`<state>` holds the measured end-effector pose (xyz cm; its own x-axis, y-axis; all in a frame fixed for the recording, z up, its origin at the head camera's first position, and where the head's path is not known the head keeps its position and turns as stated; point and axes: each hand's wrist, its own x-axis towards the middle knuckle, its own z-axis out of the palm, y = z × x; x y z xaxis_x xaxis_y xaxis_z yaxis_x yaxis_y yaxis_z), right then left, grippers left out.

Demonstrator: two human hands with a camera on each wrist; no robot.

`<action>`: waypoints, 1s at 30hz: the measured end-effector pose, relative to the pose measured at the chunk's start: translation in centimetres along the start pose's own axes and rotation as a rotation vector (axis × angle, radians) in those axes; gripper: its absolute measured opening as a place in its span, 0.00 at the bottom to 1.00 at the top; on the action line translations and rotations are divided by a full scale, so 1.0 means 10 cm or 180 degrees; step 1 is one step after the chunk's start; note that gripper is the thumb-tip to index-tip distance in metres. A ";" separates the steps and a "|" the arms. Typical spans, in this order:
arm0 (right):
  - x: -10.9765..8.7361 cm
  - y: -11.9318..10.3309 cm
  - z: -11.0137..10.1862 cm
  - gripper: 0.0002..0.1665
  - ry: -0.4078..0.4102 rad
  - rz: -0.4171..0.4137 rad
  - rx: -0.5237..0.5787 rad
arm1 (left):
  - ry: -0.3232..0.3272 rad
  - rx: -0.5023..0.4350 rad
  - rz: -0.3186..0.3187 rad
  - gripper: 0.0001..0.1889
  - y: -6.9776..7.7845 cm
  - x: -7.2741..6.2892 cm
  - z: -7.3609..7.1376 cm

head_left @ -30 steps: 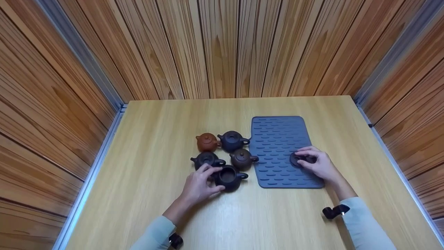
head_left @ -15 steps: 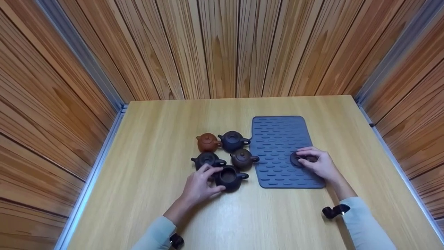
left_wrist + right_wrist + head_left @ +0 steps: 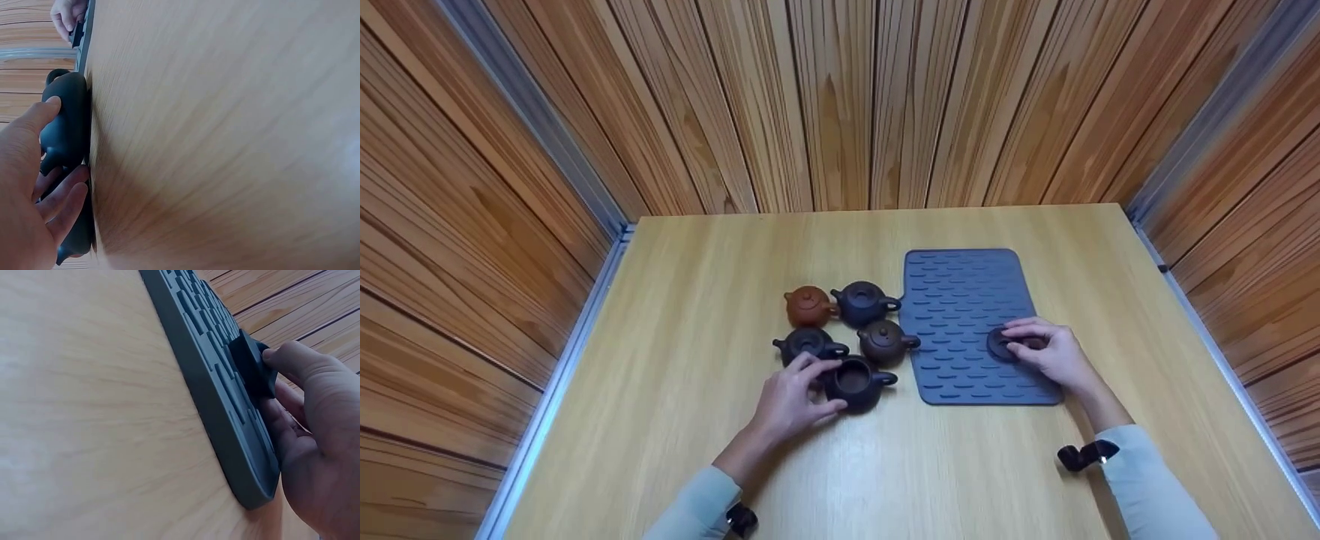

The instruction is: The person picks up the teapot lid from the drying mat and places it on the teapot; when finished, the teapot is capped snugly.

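Note:
My left hand (image 3: pixel 786 399) holds a small black teapot (image 3: pixel 859 396) by its spout side, thumb at the front and forefinger at the rim. That teapot stands upright and lidless, its handle to the right; in the left wrist view the thumb presses on its dark body (image 3: pixel 66 126). Over the grey mat, my right hand (image 3: pixel 1054 356) pinches a round dark teapot lid (image 3: pixel 997 344) between thumb and fingers. The right wrist view shows the lid (image 3: pixel 252 363) tilted on edge close to the mat's ridges. Part of the lid is hidden by the fingers.
Behind the held teapot stand a black teapot (image 3: pixel 804 343), a brown one (image 3: pixel 885 345), an orange-brown one (image 3: pixel 808 309) and a dark blue-black one (image 3: pixel 861 306), packed closely. The ridged mat (image 3: pixel 960 300) lies to their right on the wooden table (image 3: pixel 697 300). Wood-plank walls enclose it.

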<state>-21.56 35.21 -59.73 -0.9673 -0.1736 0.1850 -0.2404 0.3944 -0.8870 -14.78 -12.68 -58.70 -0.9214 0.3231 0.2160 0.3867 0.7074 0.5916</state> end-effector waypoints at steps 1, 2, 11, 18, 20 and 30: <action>0.00 0.00 0.00 0.11 -0.0005 -0.0003 0.0004 | 0.0014 0.0004 0.0012 0.32 0.00 0.00 0.00; 0.00 -0.01 0.00 0.11 -0.0004 -0.0007 0.0008 | 0.0025 0.0009 0.0023 0.32 0.00 0.00 0.00; 0.01 -0.02 -0.02 0.12 -0.0108 0.0090 -0.0073 | 0.0013 -0.0016 -0.0021 0.32 0.00 0.00 0.00; 0.05 -0.06 -0.03 0.12 -0.0107 0.0189 -0.0031 | -0.0018 0.0015 -0.0082 0.32 -0.01 0.01 -0.01; 0.06 -0.09 -0.01 0.12 -0.0109 0.0222 -0.0060 | -0.0016 -0.0005 -0.0078 0.32 -0.01 0.01 -0.01; 0.10 -0.25 0.10 0.13 -0.0300 0.0324 -0.0260 | 0.0010 0.0067 0.0012 0.32 0.00 -0.01 0.00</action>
<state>-21.79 33.13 -57.74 -0.9760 -0.2113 0.0521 -0.1511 0.4857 -0.8610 -14.72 -12.75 -58.70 -0.9200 0.3239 0.2205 0.3909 0.7192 0.5744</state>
